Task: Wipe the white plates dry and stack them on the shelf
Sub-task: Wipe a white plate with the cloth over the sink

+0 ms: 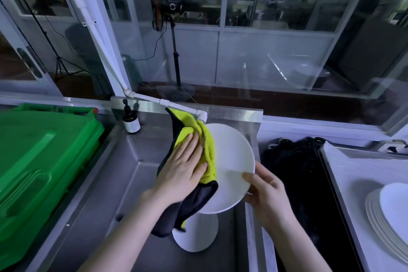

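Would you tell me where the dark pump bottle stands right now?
Head view, left of centre: the dark pump bottle stands at the back of the sink, between the green bin and the yellow cloth.

Left hand flat on yellow-and-black cloth against white plate, right hand gripping plate rim over steel sink, second plate below, stacked plates right, green bin left, brown pump bottle on ledge.

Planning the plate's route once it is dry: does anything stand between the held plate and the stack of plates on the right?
Nothing visible rises in the way. Between the plate, gripped by the right hand, and the stack of plates lies only a low dark compartment, which the plate should pass over.
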